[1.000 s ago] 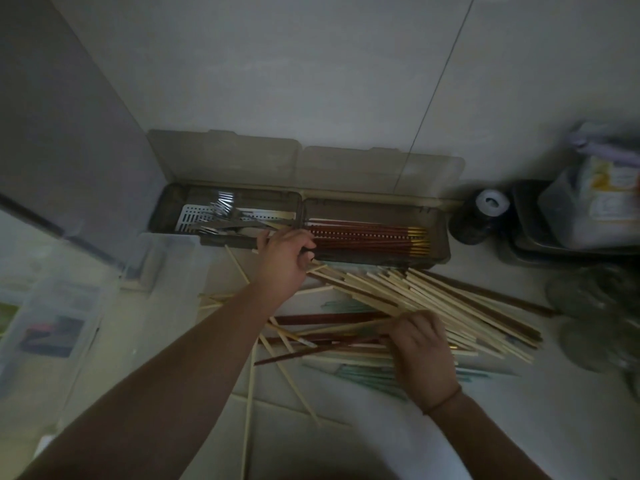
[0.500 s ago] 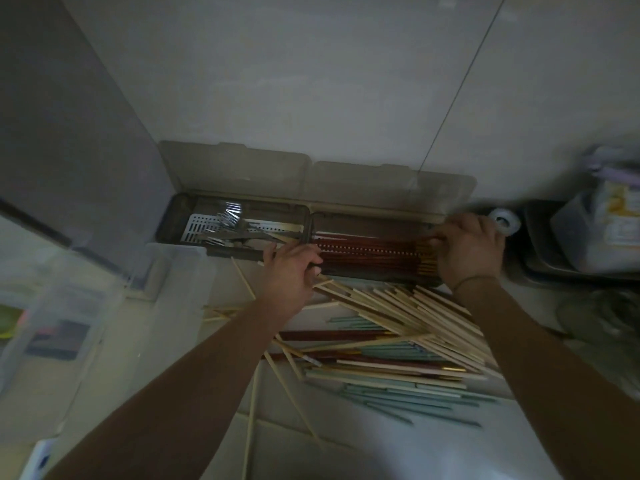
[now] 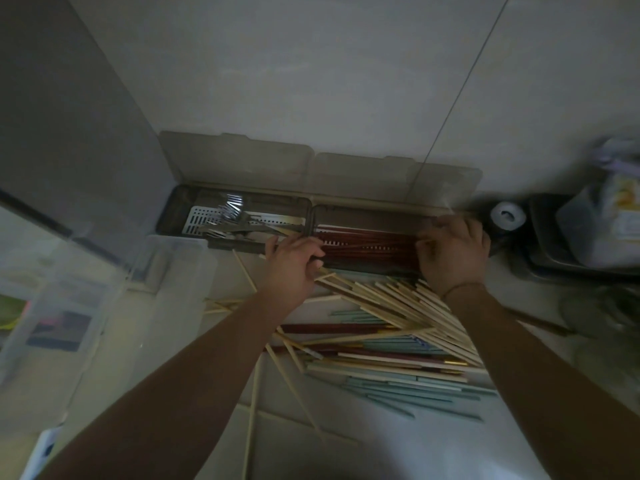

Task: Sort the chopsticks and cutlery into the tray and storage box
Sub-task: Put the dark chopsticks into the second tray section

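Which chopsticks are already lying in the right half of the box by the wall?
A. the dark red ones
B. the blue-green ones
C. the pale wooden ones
A: the dark red chopsticks lie in the box, while the pale chopsticks and blue-green chopsticks lie loose outside it.

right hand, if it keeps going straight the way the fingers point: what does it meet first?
The right hand points away from the person, over the right end of the red chopsticks in the storage box. Going on, it would probably meet the box's back wall, then the open lid. Depth is unclear.
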Demonstrator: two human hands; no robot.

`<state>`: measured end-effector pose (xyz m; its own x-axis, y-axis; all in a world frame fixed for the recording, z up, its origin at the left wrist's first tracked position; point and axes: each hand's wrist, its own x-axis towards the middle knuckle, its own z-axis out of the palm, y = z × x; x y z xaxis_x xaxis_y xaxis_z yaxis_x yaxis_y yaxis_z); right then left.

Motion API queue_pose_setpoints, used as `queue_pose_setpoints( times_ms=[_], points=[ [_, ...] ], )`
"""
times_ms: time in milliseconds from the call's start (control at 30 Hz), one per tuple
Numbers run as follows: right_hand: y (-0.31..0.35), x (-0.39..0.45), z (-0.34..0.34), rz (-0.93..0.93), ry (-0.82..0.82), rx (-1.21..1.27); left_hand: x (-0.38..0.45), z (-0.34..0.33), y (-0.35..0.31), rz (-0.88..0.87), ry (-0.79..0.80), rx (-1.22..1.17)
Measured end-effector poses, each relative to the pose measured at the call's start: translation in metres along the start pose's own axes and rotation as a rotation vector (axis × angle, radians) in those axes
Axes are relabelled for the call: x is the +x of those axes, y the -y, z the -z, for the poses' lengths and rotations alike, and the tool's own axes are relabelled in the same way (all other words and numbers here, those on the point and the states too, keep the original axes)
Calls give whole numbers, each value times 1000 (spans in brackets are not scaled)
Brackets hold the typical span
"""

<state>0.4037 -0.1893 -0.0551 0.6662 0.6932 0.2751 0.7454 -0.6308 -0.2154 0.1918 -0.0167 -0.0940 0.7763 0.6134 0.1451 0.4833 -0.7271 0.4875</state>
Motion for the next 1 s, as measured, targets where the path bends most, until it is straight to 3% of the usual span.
queue_pose_setpoints(
  times_ms=[100,200,267,633,1000],
  points=[
    [11,-33,4,236,-144,136,-1,0,1,-18,-30,-23],
    [27,-72,-1,491,-13,194,-1,1,-1,-10,-34,-24],
    [36,-93,-10,549,117,142,0,1,-3,0,-28,-28],
    [68,-97,1,247,560,-216,0,3,-6,6,-22,-30],
    [78,-96,10,132,623,-284,1,1,-2,4,-13,2]
  ],
)
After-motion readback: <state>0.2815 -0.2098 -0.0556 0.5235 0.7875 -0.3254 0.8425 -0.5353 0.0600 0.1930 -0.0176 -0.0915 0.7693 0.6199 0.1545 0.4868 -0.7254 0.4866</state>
